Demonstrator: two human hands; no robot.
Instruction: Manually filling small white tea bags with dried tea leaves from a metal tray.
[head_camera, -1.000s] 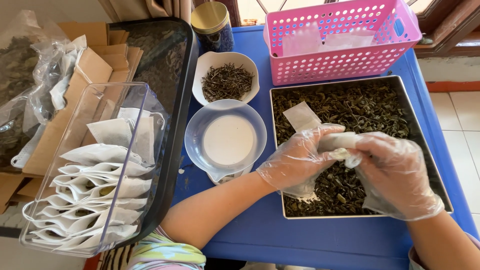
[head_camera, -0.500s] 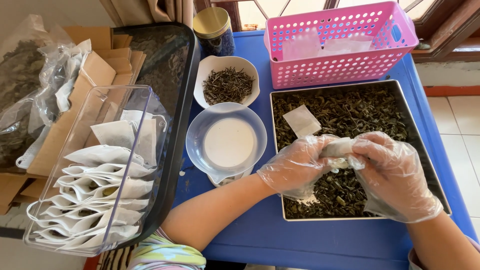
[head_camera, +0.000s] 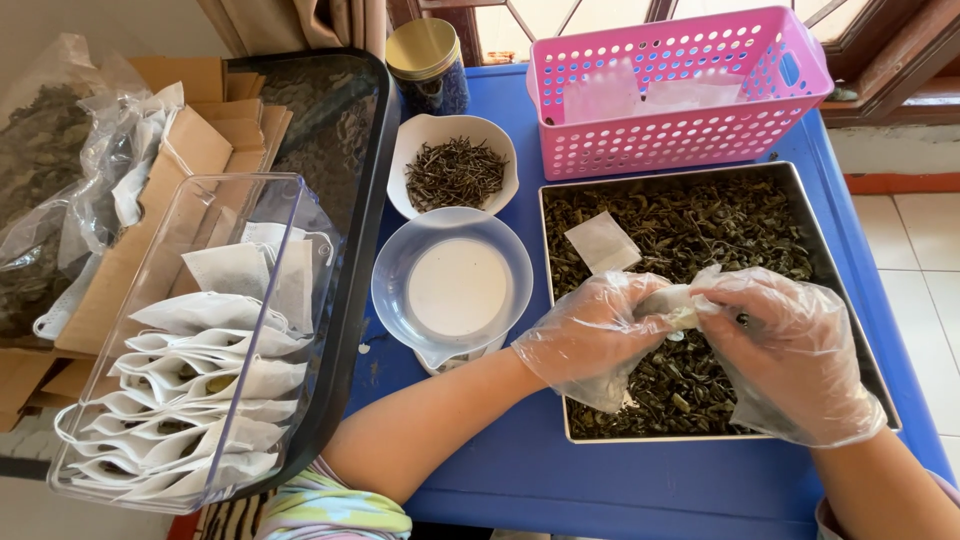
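Note:
Both my hands wear clear plastic gloves and meet over a metal tray (head_camera: 556, 330) full of dark dried tea leaves (head_camera: 700, 220). My left hand (head_camera: 596, 335) and my right hand (head_camera: 790, 350) together pinch a small white tea bag (head_camera: 675, 305), which is mostly hidden between the fingers. Another empty white bag (head_camera: 602, 243) lies flat on the leaves at the tray's upper left.
A clear bowl on a small scale (head_camera: 452, 285) and a white dish of thin leaves (head_camera: 460, 172) stand left of the tray. A pink basket (head_camera: 680, 90) and a jar (head_camera: 428, 65) are behind. A clear bin of filled bags (head_camera: 190, 350) sits far left on a blue table (head_camera: 620, 480).
My hands have shifted slightly toward the tray's middle while working the small bag between the fingers. The rest has not moved.

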